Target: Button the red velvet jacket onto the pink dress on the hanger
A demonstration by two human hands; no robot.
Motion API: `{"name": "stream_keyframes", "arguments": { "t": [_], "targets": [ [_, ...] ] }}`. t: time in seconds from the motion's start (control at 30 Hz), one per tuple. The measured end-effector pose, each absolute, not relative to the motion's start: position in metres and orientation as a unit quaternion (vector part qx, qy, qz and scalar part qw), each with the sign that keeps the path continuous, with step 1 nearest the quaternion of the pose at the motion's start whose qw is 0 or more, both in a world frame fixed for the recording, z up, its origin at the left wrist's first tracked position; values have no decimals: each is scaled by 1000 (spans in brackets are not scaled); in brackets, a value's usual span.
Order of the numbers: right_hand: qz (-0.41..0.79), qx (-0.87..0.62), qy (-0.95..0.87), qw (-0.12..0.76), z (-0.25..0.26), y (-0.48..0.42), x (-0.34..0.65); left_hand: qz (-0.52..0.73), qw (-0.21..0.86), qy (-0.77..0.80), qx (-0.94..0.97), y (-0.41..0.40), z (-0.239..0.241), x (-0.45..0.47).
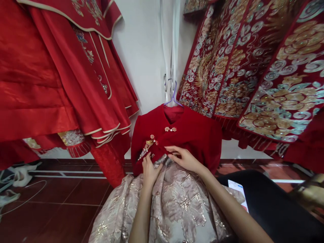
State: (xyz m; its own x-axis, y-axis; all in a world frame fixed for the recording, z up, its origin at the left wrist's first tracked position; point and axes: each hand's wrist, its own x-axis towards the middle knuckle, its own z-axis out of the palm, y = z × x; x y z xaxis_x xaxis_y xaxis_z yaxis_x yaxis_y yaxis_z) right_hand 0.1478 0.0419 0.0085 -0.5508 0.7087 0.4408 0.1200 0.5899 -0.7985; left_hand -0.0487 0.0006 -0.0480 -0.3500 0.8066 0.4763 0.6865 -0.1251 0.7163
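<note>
A dark red jacket (194,130) with beaded flower fastenings hangs on a thin purple hanger (174,98). Over its lower front lies the gathered top of a pale pink-beige brocade skirt (187,199) with metallic flowers. My left hand (150,170) closes on the left part of the skirt's silvery waistband (164,158), thumb toward the middle. At the waistband's right part, my right hand (186,159) pinches with its thumb low, its fingers reaching over the jacket front. Some fingertips are hidden in the cloth. A gold tasselled brooch (148,147) sits above my left hand.
Red garments (83,77) hang at left, and heavily embroidered red ones (253,74) at right. White straps (168,44) run down the wall. A phone (238,192) lies on a black seat (270,202). White shoes (21,177) and a rail (76,175) are at left.
</note>
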Motion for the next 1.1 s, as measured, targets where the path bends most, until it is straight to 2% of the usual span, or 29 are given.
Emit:
{"name": "stream_keyframes", "arguments": {
  "t": [0.13,0.23,0.53,0.77,0.93,1.1],
  "targets": [
    [336,-327,-817,336,-3,28,183,434,87,709,550,-20,-64,-69],
    [309,-366,-809,342,-6,30,180,457,73,673,577,-23,-58,-81],
    [316,-385,-776,386,-16,36,168,472,22,627,620,-45,21,-53],
    [384,-388,-745,384,26,30,199,290,86,610,732,-50,-20,-11],
    [427,-365,-728,392,29,17,187,335,141,653,664,-41,-29,-16],
    [402,-327,-728,450,-7,9,142,346,90,686,634,-30,-29,-15]
  ]
}}
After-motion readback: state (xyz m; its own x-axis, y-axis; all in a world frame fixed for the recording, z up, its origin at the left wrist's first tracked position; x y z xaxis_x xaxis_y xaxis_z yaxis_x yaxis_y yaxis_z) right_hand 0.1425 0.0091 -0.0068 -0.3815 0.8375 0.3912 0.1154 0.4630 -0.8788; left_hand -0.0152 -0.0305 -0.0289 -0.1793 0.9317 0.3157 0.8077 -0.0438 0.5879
